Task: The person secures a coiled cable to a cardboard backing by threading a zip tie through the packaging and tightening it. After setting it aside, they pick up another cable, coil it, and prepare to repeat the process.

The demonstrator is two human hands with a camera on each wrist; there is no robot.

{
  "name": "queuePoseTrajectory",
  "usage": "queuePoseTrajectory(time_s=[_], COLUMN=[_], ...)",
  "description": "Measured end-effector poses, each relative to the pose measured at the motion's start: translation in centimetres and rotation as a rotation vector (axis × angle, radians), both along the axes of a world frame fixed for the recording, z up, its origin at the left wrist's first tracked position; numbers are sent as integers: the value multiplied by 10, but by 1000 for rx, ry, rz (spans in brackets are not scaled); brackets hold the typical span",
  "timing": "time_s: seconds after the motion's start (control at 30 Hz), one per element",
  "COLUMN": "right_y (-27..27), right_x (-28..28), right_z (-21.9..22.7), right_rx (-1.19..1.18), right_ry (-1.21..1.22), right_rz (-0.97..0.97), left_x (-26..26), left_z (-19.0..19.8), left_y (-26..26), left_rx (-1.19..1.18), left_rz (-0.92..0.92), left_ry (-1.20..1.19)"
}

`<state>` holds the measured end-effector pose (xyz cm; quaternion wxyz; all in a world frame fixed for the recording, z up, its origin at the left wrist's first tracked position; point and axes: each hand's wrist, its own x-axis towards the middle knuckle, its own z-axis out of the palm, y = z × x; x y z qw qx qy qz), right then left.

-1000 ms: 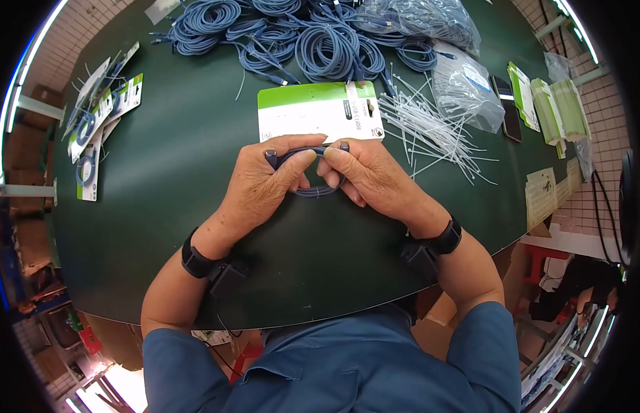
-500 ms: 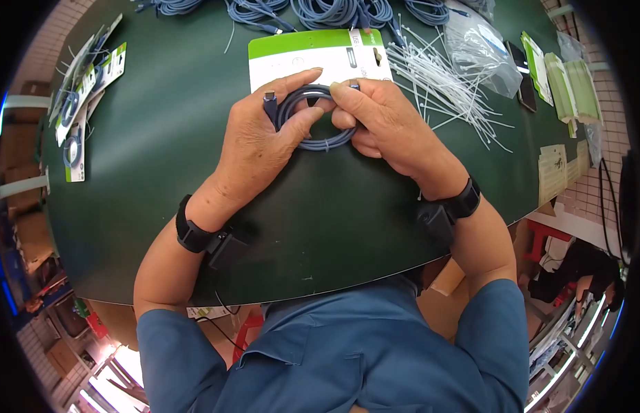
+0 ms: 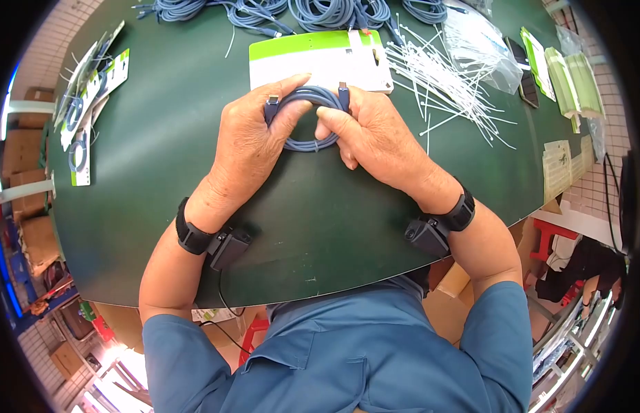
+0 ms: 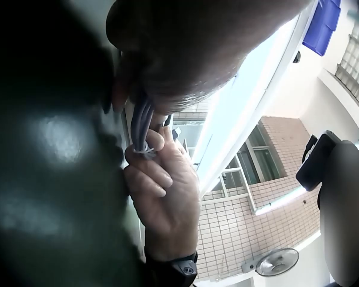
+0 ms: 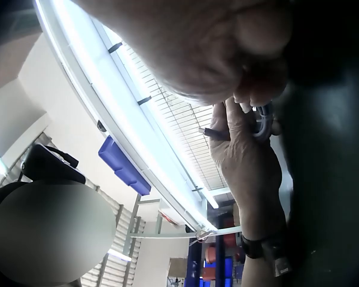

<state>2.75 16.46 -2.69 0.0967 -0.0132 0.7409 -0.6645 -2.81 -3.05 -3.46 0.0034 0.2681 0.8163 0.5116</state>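
Observation:
A small coil of blue cable (image 3: 307, 122) is held just above the green table (image 3: 320, 213), near the front edge of a white card with a green top (image 3: 320, 58). My left hand (image 3: 292, 96) grips the coil's left side, its thumb lying across the loops beside one connector (image 3: 271, 103). My right hand (image 3: 337, 113) grips the right side, thumb pressed into the coil, with the other connector (image 3: 343, 93) sticking up. In the left wrist view the coil (image 4: 142, 122) shows between both hands. The right wrist view shows the left hand (image 5: 245, 161) and the cable (image 5: 264, 127).
A heap of coiled blue cables (image 3: 299, 10) lies along the far edge. White cable ties (image 3: 444, 89) are scattered at the right beside a plastic bag (image 3: 481, 51) and a phone (image 3: 523, 79). Packaged cables (image 3: 92, 89) lie at the left, green cards (image 3: 568, 82) at the far right.
Both hands drew the coil back off the card toward me. The fingers shifted on the coil, and both connectors now stand up at its far side.

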Motion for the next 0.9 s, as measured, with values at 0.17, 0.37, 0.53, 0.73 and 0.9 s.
queuePoseTrajectory(time_s=[0.17, 0.37, 0.53, 0.73, 0.9], right_y=[6, 6, -1, 4, 10], right_x=[0, -2, -3, -6, -6], right_z=[1, 0, -4, -5, 4], right_rx=[-62, -45, -46, 142, 152], right_ry=[-41, -71, 95, 193, 60], right_rz=[32, 57, -34, -161, -63], left_x=[-8, -12, -8, -11, -13], left_z=[-1, -10, 3, 6, 10], left_y=[-4, -5, -10, -6, -10], left_rx=[-73, -21, 5, 171, 145], left_rz=[-67, -84, -64, -125, -136], left_ry=[37, 142, -338, -438, -417])
